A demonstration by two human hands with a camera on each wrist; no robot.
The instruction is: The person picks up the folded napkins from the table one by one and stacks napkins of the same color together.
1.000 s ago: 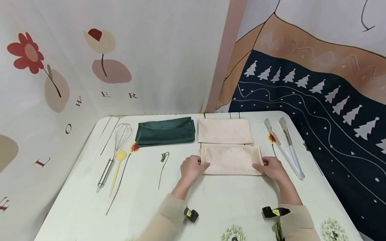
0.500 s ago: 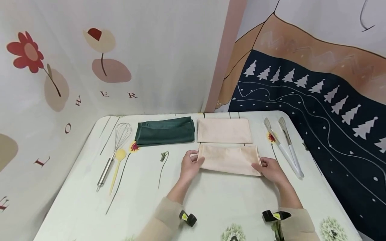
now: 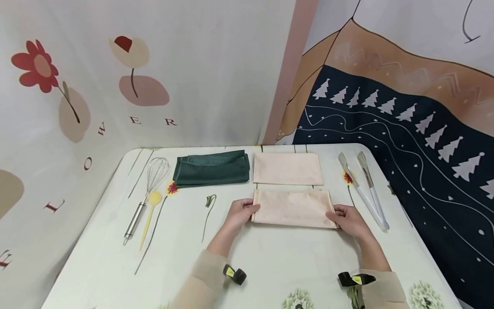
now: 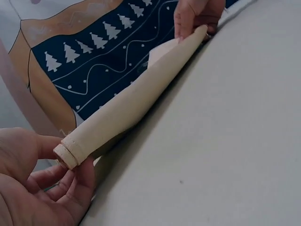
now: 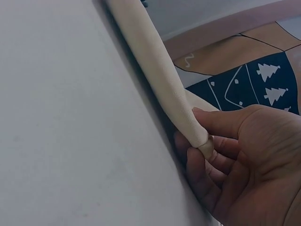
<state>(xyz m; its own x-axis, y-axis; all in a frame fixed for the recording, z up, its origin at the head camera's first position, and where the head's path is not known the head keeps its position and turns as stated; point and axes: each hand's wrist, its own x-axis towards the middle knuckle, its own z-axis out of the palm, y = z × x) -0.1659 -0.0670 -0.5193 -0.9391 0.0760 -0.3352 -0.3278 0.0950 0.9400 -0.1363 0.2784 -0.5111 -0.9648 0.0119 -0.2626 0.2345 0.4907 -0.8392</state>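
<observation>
A folded pale pink cloth point(image 3: 293, 209) is stretched between both hands at the middle of the table. My left hand point(image 3: 238, 214) pinches its left end, thumb on top and fingers beneath. At the opposite end my right hand point(image 3: 349, 219) pinches the cloth the same way. Both wrist views show the folded layers between thumb and fingers, with the near edge slightly off the tabletop. Just behind lies a second folded pink cloth point(image 3: 287, 168), flat on the table. To its left is a folded dark green cloth point(image 3: 211, 168).
On the left lie a whisk point(image 3: 144, 193) and a yellow spoon-like utensil point(image 3: 150, 214). White-handled tongs point(image 3: 370, 195) lie on the right, close to the table's right edge. The table point(image 3: 285, 262) has a flower-printed cover; printed curtains hang behind.
The held pink cloth was lifted and shifted slightly left, then came toward me, widening the gap to the cloth behind. Both hands kept hold of its ends.
</observation>
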